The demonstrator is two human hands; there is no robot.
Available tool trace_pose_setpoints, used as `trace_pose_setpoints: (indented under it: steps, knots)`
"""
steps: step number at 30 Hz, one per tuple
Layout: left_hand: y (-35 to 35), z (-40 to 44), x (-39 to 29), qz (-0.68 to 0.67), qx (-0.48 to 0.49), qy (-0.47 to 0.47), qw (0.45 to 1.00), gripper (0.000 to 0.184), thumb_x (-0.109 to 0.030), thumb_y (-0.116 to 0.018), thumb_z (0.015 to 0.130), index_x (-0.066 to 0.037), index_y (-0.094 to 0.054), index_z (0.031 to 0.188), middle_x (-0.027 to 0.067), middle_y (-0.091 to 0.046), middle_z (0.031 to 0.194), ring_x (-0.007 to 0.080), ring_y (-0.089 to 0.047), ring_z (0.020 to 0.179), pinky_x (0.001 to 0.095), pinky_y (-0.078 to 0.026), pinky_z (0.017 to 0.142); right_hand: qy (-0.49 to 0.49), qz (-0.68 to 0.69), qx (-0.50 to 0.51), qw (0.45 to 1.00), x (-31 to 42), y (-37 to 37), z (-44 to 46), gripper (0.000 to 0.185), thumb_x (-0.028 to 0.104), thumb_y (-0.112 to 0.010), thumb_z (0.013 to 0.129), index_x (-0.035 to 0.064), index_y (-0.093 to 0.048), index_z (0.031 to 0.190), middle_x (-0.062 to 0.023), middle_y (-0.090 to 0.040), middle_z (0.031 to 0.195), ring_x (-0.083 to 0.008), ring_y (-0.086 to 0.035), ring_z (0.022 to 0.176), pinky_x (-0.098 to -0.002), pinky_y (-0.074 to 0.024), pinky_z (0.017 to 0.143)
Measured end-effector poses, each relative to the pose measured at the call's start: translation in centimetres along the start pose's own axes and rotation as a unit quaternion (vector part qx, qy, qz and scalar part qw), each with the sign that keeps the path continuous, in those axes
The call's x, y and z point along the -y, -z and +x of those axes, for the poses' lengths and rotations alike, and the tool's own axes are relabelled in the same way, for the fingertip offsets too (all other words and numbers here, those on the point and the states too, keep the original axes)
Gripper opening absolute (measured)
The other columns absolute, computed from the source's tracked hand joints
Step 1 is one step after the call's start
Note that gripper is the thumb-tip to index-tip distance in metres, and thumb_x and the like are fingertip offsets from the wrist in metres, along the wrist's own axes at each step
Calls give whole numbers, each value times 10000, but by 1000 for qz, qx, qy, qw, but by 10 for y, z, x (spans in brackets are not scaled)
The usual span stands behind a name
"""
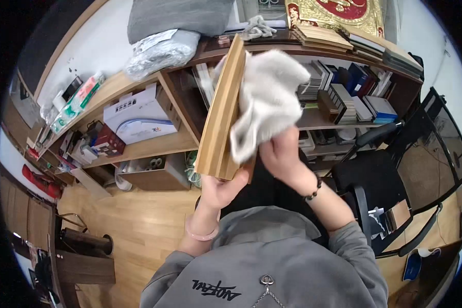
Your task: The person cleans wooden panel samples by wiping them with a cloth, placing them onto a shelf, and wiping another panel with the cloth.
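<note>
In front of the torso, at mid-view, the left grip (223,190) was clamped on the lower end of a light striped wooden piece (220,113). The piece was held up in the air, tilted, its top leaning toward the right side. The right grip (285,154) was closed on the lower edge of a white cloth (274,92), which lay against the right side of the piece and was slightly blurred.

Behind the hands, a wooden shelf unit (178,110) spanned the room. Its top carried, left to right, a plastic-wrapped package (164,54) with a grey cushion (179,18) behind it, white gloves (261,26) and stacked wooden boards (321,38); a gold and red panel (303,13) stood behind the boards. The lower compartments contained a white box (138,120) at left and rows of books (341,105) at right.

To the right stood a black armchair (369,174), with printed items on its seat. Light wood flooring (138,226) extended at left, beside dark furniture (87,267). A white wall (82,31) rose behind the shelf unit.
</note>
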State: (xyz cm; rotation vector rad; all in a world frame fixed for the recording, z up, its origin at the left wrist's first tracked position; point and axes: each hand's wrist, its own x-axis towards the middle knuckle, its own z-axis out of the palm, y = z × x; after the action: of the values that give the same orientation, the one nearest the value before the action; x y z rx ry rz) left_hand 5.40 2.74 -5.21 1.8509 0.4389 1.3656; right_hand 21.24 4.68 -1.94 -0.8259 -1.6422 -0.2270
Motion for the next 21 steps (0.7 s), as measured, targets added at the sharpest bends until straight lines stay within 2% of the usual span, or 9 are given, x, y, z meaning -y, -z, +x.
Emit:
trace_pose_setpoints:
  steps: [3, 5, 8, 10, 11, 12, 14, 17, 21]
  knots:
    - [-19, 14, 10, -112, -156, 56, 980, 419, -32, -633, 731, 34, -493, 1120, 97, -544, 1079, 159, -534, 996, 296, -454, 804, -112, 191, -95, 971, -1, -10, -38, 265, 10, -589, 709, 12, -609, 974, -181, -573, 1053, -367, -492, 1055, -422, -383, 887]
    - [-23, 21, 25, -79, -140, 109, 981, 407, -27, -630, 720, 30, -510, 1104, 118, -543, 1091, 175, -541, 996, 301, -453, 809, -140, 173, 54, 973, -32, -5, -60, 279, -1, -546, 750, 1, -604, 1023, -180, -584, 1042, -295, -556, 977, -370, -414, 864]
    - [-35, 24, 71, -24, -119, 217, 969, 385, -18, -625, 698, 23, -544, 1072, 159, -539, 1115, 206, -554, 996, 310, -451, 819, -399, 283, 51, 871, -82, -4, -99, 238, 18, -483, 805, -27, -603, 1006, -147, -612, 1001, -171, -593, 873, -292, -464, 750]
    - [-45, 30, 112, 192, -32, 76, 978, 463, -64, -630, 666, -23, -539, 1118, 170, -488, 1213, 314, -502, 1060, 415, -387, 918, -543, 366, -23, 755, -119, 1, -130, 263, 63, -445, 827, -33, -584, 1028, -133, -613, 999, -161, -597, 859, -284, -475, 734]
    - [-51, 38, 119, 192, -38, 78, 978, 463, -64, -630, 666, -23, -539, 1118, 170, -488, 1213, 314, -502, 1060, 415, -387, 918, -610, 409, -74, 674, -130, 7, -141, 282, 98, -435, 833, -30, -570, 1044, -130, -607, 1011, -180, -595, 878, -302, -477, 752]
    - [-59, 46, 126, 308, 9, 56, 950, 501, -72, -626, 657, -31, -524, 1146, 155, -469, 1241, 330, -459, 1106, 435, -351, 952, -613, 408, -67, 673, -148, 12, -157, 282, 98, -435, 833, -30, -570, 1044, -130, -607, 1011, -180, -595, 878, -302, -477, 752]
    - [-74, 60, 144, 418, 54, 41, 906, 540, -80, -623, 648, -39, -509, 1174, 139, -450, 1270, 346, -415, 1153, 456, -315, 986, -691, 559, -154, 432, -182, 16, -191, 331, 164, -445, 817, -19, -530, 1079, -141, -594, 1030, -243, -578, 941, -364, -465, 829]
    - [-91, 81, 203, 445, 92, 62, 889, 537, -125, -622, 658, -77, -517, 1183, 79, -430, 1305, 394, -338, 1189, 511, -210, 1022, -669, 580, -249, 393, -204, 14, -238, 358, 207, -467, 801, 0, -515, 1090, -140, -580, 1059, -297, -542, 1002, -423, -421, 898]
    - [-77, 107, 272, 428, 221, 3, 876, 508, -106, -604, 687, -86, -517, 1187, 70, -394, 1336, 391, -313, 1212, 534, -201, 1024, -659, 606, -226, 384, -224, 29, -257, 372, 226, -484, 796, 18, -520, 1102, -127, -584, 1062, -301, -534, 1018, -427, -403, 919]
